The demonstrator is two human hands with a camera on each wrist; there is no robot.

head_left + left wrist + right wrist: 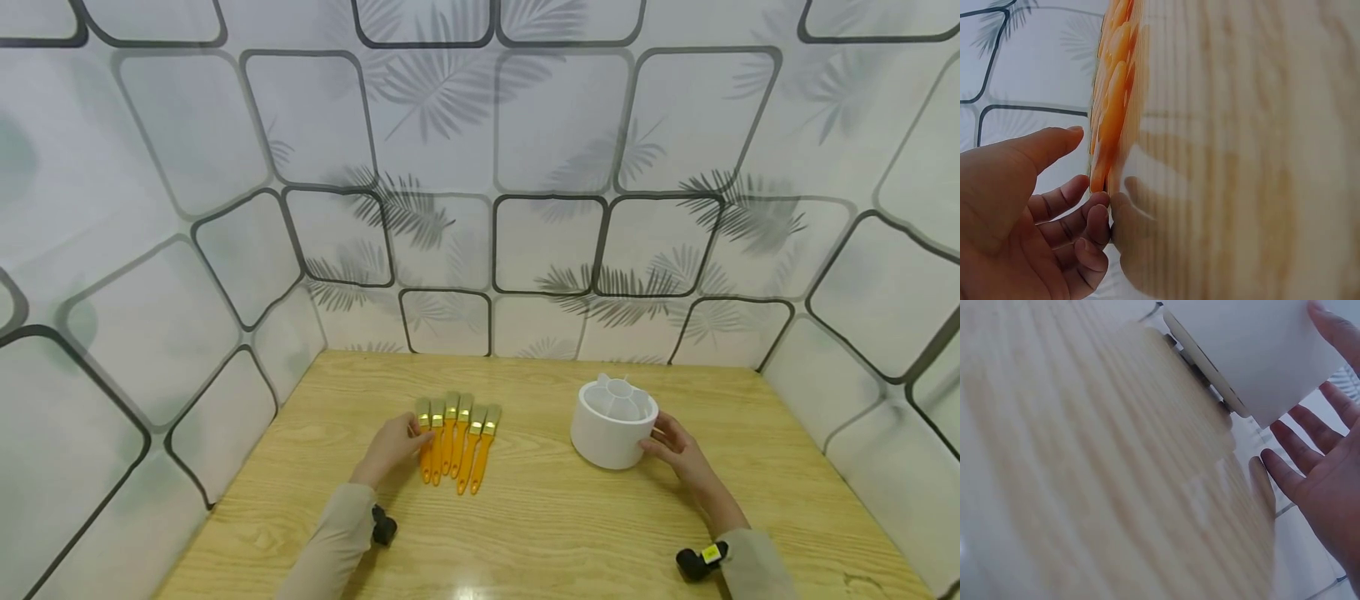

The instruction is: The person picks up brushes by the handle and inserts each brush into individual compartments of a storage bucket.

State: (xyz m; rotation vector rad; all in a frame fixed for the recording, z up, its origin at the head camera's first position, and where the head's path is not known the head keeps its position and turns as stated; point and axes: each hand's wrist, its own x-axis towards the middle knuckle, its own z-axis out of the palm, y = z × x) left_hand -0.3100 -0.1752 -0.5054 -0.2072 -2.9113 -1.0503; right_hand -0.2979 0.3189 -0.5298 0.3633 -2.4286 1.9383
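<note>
Several paintbrushes [453,442] with orange handles, gold ferrules and pale bristles lie side by side on the table, bristles toward the back wall. At the leftmost brush is my left hand [397,450]. In the left wrist view, the left thumb [1054,147] stands apart from the loosely bent fingers, whose tips lie by the orange handles [1113,106]. A round white container [611,433] with a divided insert stands upright on the right. My right hand [678,450] rests at its right side. Seen from the right wrist, the fingers [1294,447] are spread and nearly straight beside the white wall [1254,350].
The wooden table [540,533] has a light, glossy grain. Fabric walls [450,250] with rounded squares and leaf prints enclose its back and both sides. A small black camera [384,527] sits on the left wrist and another black camera [697,562] on the right.
</note>
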